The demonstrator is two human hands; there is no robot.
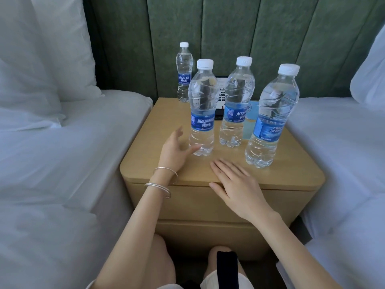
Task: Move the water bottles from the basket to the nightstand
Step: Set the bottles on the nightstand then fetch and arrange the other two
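Several clear water bottles with white caps and blue labels stand upright on the light wooden nightstand (145, 163). One bottle (184, 74) is at the back left corner. Three stand nearer: a left one (202, 109), a middle one (236, 101) and a right one (270, 119). My left hand (174, 150) is open just left of the left bottle's base, thumb close to it, holding nothing. My right hand (235, 186) lies flat and open on the front edge of the nightstand. No basket is in view.
A white bed (52, 163) with pillows lies to the left, and another white bed (343, 153) to the right. A green padded headboard (229, 28) rises behind. A phone (221, 94) and a light blue card (251, 119) sit behind the bottles. My knees show below.
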